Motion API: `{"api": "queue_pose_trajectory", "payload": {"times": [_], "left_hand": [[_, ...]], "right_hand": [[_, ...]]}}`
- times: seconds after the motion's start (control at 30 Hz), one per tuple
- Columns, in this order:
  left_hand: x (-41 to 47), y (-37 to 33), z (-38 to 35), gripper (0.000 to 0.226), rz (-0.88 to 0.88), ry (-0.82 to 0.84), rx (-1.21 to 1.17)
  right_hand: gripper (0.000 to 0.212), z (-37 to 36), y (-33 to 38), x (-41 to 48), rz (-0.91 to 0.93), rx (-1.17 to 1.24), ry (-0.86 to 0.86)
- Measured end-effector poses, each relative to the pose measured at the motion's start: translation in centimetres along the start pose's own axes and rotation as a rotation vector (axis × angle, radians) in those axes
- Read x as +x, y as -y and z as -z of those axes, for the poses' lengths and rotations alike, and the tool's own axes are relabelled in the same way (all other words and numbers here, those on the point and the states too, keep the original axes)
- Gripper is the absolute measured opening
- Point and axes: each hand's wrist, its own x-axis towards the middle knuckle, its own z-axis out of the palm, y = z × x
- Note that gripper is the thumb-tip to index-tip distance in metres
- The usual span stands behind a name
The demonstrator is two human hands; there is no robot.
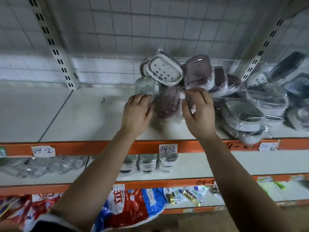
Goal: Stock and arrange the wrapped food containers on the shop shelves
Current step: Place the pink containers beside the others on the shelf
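Observation:
Both my hands reach onto the upper white shelf [87,118]. My left hand [137,114] holds the near edge of a clear ribbed container [144,87]. Between my hands lies a purple container [168,103] in clear wrap. My right hand [199,113] pinches the clear wrap at that container's right side, fingers curled. Behind them a white perforated container [164,71] and a purple lidded container [198,71] lean in a loose pile. Grey wrapped containers [242,114] lie to the right.
The shelf's orange front edge [100,146] carries paper labels reading 04-2. On the shelf below stand clear wrapped containers [148,162] and clear bottles [41,166]. Red and blue bags [130,208] lie on the lowest shelf. Slotted white uprights [56,52] flank the bay.

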Motion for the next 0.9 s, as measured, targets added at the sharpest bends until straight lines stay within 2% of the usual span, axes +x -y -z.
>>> {"api": "queue_pose_trajectory", "payload": {"times": [0.2, 0.43, 0.6, 0.83, 0.9], "left_hand": [[4.2, 0.3, -2.4, 0.051, 0.103, 0.024, -0.008], [5.7, 1.1, -2.9, 0.059, 0.185, 0.028, -0.13], [4.8, 2.4, -1.9, 0.057, 0.218, 0.086, 0.031], [1.2, 6.7, 0.8, 0.042, 0.276, 0.031, 0.121], [0.3, 7.7, 1.7, 0.046, 0.3, 0.03, 0.142]], "right_hand": [[0.03, 0.0, -2.0, 3.4, 0.067, 0.03, 0.043], [0.024, -0.5, -2.5, 5.7, 0.099, 0.064, 0.029], [0.025, -1.1, -2.5, 6.1, 0.093, 0.069, 0.054], [0.024, -2.0, -1.9, 6.2, 0.085, 0.08, 0.074], [0.024, -2.3, -1.4, 6.1, 0.099, 0.097, 0.07]]}}
